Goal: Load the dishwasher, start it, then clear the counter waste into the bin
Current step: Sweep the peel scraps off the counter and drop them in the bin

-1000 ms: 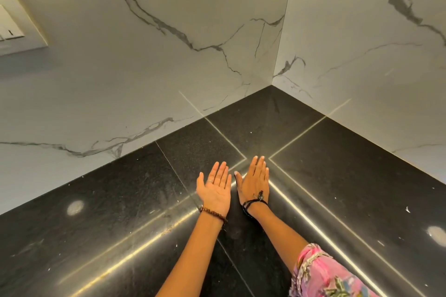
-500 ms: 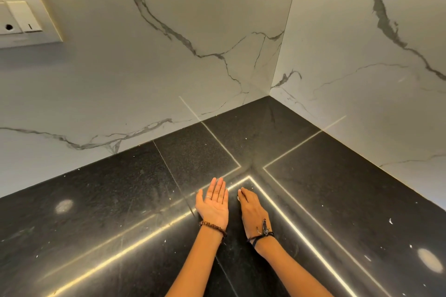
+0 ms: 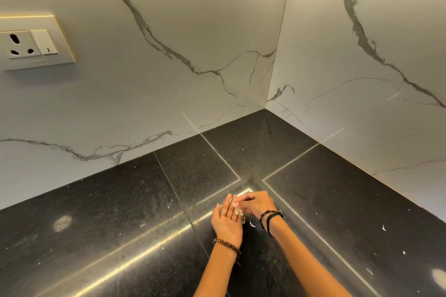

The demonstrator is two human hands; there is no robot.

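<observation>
The black granite counter [image 3: 144, 212] fills the corner below white marble walls. My left hand [image 3: 226, 220] lies palm up on it, fingers straight, with a few pale waste scraps [image 3: 239, 211] on the fingers. My right hand [image 3: 257, 204] is turned sideways just right of it, its fingers reaching onto the left hand and touching those scraps. More white flakes [image 3: 252, 224] lie on the counter between the two wrists. No dishwasher or bin is in view.
A wall socket with a switch [image 3: 31, 43] sits on the left wall. Tiny white crumbs [image 3: 383, 228] dot the counter on the right. The two marble walls meet at the corner [image 3: 265, 108] behind my hands.
Both hands lay flat side by side. The left has since turned palm up, and the right has drawn back and swung sideways onto it, bringing pale scraps along. The view tilted upward.
</observation>
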